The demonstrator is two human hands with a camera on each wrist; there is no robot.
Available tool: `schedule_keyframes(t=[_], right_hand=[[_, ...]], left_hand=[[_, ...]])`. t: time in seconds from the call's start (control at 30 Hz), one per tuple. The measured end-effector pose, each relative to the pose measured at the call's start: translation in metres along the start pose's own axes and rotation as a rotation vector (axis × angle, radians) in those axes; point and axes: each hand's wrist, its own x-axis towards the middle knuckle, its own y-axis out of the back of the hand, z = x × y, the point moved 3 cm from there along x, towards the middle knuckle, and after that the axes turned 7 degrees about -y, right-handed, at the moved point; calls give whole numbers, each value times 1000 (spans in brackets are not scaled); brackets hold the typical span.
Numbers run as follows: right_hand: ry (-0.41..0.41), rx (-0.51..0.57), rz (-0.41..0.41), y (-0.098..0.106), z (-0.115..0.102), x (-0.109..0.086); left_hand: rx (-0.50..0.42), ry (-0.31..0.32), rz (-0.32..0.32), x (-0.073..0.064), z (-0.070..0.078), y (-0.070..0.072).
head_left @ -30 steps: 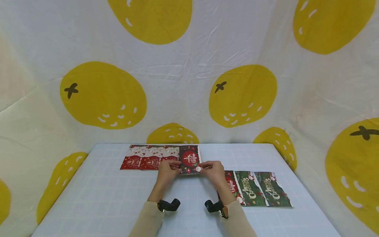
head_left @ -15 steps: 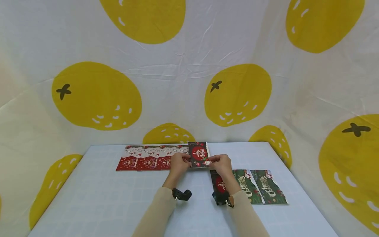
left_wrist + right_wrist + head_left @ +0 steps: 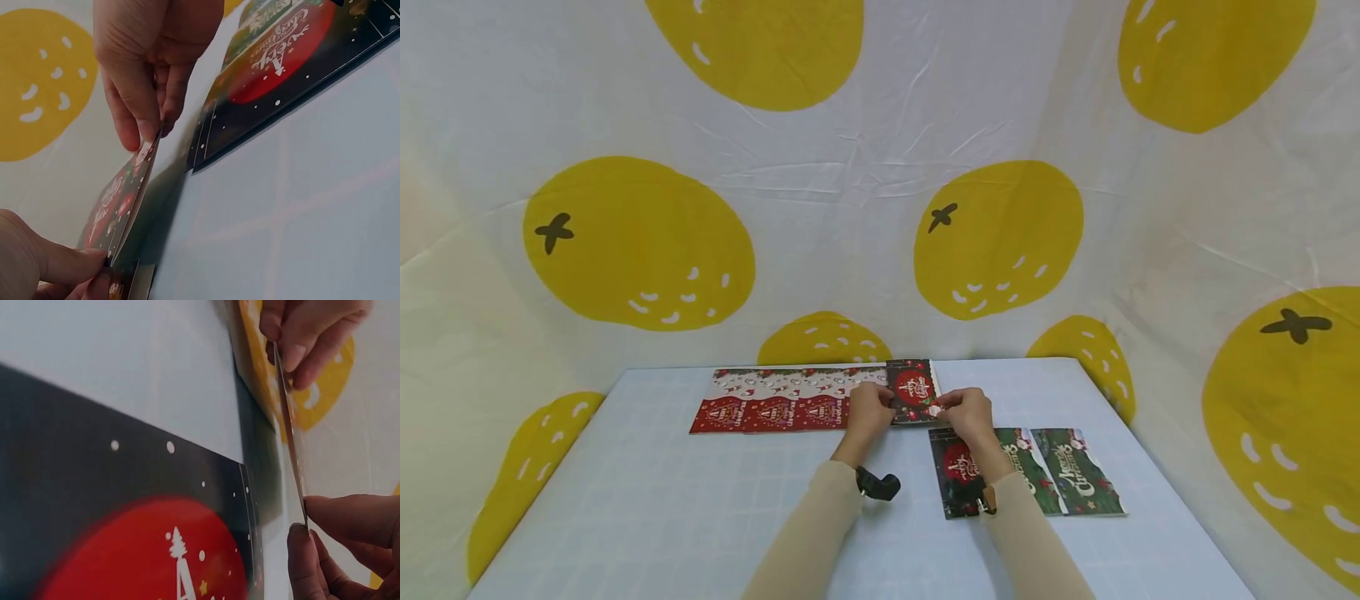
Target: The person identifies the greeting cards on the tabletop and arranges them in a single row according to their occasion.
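Observation:
A black Christmas card with a red circle is held up by its near corners at the back of the table. My left hand pinches its left corner between thumb and fingers, and my right hand pinches the right one. Seen from the left wrist, the card is tilted, its lower edge off the cloth with a shadow beneath. In the right wrist view it appears nearly edge-on between the left hand above and the right hand below.
Red-and-white Christmas cards overlap in a row left of the held card. Under my right forearm lies another black card, beside two green cards. A pale checked cloth covers the table; a fruit-print curtain hangs behind.
Both hands have moved right and slightly back with the black card, which now sits at the right end of the red-and-white row, uncovering more of that row.

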Motion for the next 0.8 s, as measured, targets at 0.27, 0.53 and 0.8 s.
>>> schedule_keyframes(t=[0.27, 0.53, 0.8], right_hand=[[-16, -26, 3, -1, 5, 5], [-35, -55, 19, -8, 11, 9], [-29, -76, 38, -10, 13, 11]], left_hand=[[86, 5, 3, 3, -1, -10], [75, 32, 15, 0, -5, -15], [44, 31, 40, -1, -9, -20]])
